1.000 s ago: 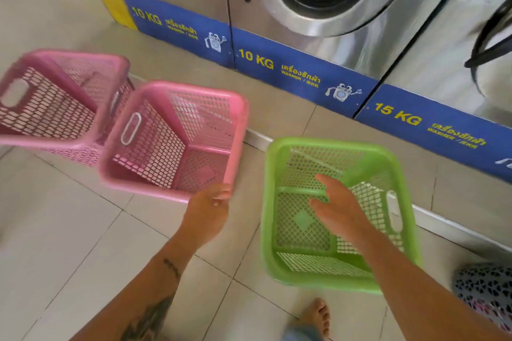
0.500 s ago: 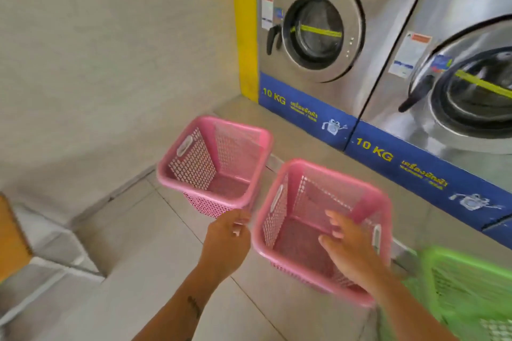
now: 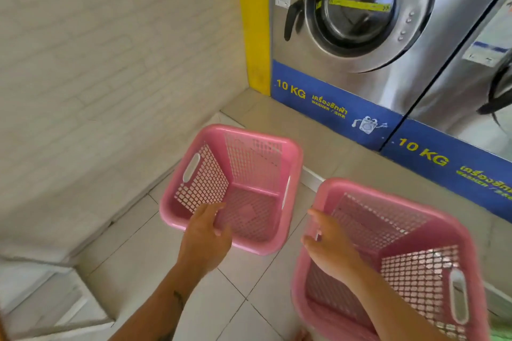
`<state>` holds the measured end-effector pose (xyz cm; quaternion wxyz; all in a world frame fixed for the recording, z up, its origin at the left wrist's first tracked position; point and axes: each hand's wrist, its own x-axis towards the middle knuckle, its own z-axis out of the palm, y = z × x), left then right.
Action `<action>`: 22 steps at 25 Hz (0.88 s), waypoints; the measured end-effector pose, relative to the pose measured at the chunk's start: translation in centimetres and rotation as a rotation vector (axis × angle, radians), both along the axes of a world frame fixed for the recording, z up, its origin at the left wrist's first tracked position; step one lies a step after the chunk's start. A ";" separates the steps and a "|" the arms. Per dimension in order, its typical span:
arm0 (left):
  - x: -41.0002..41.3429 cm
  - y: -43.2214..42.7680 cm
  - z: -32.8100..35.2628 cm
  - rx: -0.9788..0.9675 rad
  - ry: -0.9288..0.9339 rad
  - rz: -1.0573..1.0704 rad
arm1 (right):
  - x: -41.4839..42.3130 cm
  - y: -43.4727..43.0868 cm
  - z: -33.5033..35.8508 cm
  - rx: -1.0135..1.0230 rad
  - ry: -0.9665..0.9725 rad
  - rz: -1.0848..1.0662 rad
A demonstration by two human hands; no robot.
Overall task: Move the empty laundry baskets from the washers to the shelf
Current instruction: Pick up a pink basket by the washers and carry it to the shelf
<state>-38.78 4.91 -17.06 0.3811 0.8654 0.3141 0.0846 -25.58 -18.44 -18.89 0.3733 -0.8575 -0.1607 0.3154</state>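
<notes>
Two empty pink baskets sit in front of the washers, on the tiled floor (image 3: 133, 255). The left basket (image 3: 266, 147) stands near the corner where the pale wall (image 3: 110, 63) meets a yellow strip (image 3: 256, 22); the right basket (image 3: 432, 232) lies nearer the camera, just beside it but apart. The left hand (image 3: 203, 241) reaches over the near rim of the left basket, its fingers lying inside against the mesh and its thumb toward the outside; this grip is loosely curled around the rim, though whether it actually presses the plastic cannot be told. The right hand (image 3: 329, 249) is over the left rim of the right basket, its grip spread, fingers apart and extended, holding nothing. Behind the baskets stands a steel washer (image 3: 360, 8) with a round door above a blue "10 KG" band, and a second washer (image 3: 476, 86) is beside it on the right. A sliver of green (image 3: 502, 336) shows at the bottom right corner.
</notes>
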 end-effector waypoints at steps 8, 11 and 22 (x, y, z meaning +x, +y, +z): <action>5.7 11.3 -7.9 0.151 0.289 -0.048 | 6.4 9.3 -5.6 -0.138 0.005 -0.010; 8.6 16.9 -11.5 0.245 0.403 -0.130 | 8.4 12.8 -9.1 -0.221 -0.081 -0.098; 11.8 29.7 -19.0 0.372 0.342 -0.370 | 10.8 18.6 -14.3 -0.581 -0.254 -0.153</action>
